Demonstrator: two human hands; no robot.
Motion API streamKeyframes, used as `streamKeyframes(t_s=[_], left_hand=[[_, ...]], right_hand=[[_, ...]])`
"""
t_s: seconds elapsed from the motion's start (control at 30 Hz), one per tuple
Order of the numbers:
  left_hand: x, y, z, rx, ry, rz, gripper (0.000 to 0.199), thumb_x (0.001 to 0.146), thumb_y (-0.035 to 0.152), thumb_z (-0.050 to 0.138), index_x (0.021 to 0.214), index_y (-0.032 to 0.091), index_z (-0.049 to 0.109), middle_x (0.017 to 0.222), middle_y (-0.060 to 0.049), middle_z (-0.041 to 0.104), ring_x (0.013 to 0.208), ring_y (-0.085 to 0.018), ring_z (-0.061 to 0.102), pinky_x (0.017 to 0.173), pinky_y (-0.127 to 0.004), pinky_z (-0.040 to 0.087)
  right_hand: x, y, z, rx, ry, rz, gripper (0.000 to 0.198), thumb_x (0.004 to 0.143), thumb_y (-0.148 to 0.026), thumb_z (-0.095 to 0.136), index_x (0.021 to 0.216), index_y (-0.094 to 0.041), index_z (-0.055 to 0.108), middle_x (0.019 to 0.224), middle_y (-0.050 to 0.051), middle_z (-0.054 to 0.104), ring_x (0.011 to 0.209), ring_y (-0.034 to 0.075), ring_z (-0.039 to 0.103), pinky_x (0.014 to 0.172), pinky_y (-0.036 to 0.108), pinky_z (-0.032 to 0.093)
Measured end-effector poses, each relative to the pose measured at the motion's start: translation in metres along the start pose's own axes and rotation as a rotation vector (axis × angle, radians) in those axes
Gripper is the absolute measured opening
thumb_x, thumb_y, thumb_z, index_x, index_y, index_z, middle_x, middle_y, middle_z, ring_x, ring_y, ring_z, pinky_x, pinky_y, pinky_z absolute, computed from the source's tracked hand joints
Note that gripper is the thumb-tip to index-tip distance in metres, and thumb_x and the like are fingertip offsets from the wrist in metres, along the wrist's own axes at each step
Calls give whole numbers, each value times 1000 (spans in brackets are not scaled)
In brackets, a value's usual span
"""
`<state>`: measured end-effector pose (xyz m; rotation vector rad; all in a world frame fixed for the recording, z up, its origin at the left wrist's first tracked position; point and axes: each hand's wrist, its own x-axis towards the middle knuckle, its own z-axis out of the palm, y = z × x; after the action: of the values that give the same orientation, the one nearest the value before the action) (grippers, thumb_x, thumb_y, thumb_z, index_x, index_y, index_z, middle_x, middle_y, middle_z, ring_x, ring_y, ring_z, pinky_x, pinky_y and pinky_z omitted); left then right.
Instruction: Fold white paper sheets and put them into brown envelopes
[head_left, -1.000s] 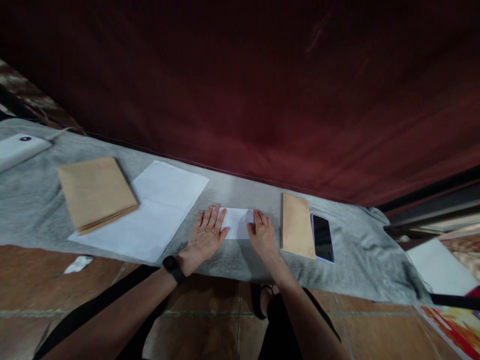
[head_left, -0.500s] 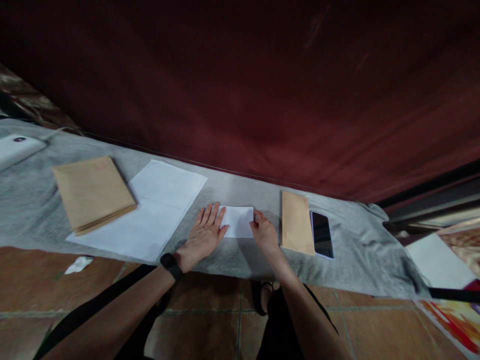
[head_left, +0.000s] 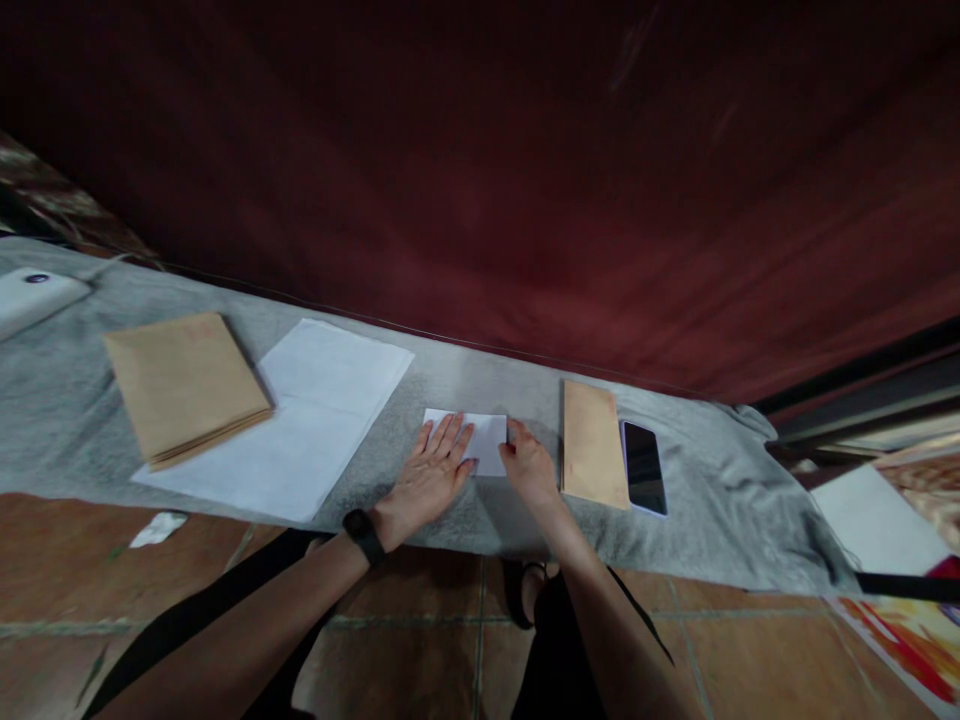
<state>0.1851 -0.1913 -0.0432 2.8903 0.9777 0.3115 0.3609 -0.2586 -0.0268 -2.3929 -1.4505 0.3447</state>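
A small folded white sheet of paper [head_left: 489, 440] lies flat on the grey cloth in front of me. My left hand [head_left: 435, 468] rests across its left part, palm down with fingers spread, and a dark band is on that wrist. At the paper's right edge is my right hand [head_left: 529, 464], its fingers curled with thumb and forefinger pinching the edge. Right of that hand lies a brown envelope [head_left: 595, 445], flat and apart from it.
A stack of brown envelopes [head_left: 187, 385] lies partly over large white sheets [head_left: 337, 375] to the left. A phone [head_left: 643, 468] sits beside the single envelope. A white device [head_left: 37, 300] is at the far left. Dark red fabric [head_left: 480, 180] rises behind the grey cloth [head_left: 712, 480].
My left hand has slid rightward over the folded paper, uncovering its upper left corner. My right hand stays at the right edge.
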Motion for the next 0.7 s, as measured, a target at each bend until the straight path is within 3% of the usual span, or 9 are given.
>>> streamKeyframes(t_s=[0.13, 0.23, 0.4, 0.53, 0.7], left_hand=[[0, 2, 2, 13, -1, -16, 56, 104, 37, 33, 153, 12, 42, 163, -15, 35, 154, -28, 27, 127, -52, 17], [0, 1, 5, 32, -1, -14, 56, 104, 37, 34, 154, 13, 41, 163, -16, 35, 154, -29, 27, 126, -52, 19], [0, -2, 10, 55, -13, 24, 57, 102, 31, 33, 154, 9, 40, 161, -18, 37, 154, -29, 27, 125, -54, 21], [-1, -5, 12, 54, -13, 47, 57, 98, 19, 29, 152, 7, 41, 159, -19, 41, 153, -25, 28, 125, -53, 21], [-2, -6, 15, 50, -6, 39, 58, 97, 18, 27, 153, 6, 39, 160, -17, 40, 154, -24, 28, 126, -50, 20]], right_hand=[[-1, -5, -3, -61, 100, -8, 42, 99, -22, 45, 139, -18, 56, 118, 13, 71, 101, 26, 71, 87, 35, 55], [-1, -14, 0, -14, 164, -158, 42, 103, -24, 39, 140, -15, 56, 130, 15, 66, 120, 25, 63, 101, 36, 51], [-5, -32, 22, 91, 27, -400, 50, 107, -31, 32, 151, -13, 47, 154, 11, 51, 144, 20, 45, 120, 36, 37], [-10, -37, 36, 16, -15, -398, 56, 108, -37, 30, 158, -11, 34, 163, 10, 36, 153, 20, 29, 127, 39, 24], [-12, -35, 39, -38, -1, -371, 58, 108, -39, 27, 159, -12, 31, 164, 11, 33, 154, 20, 26, 127, 41, 22]])
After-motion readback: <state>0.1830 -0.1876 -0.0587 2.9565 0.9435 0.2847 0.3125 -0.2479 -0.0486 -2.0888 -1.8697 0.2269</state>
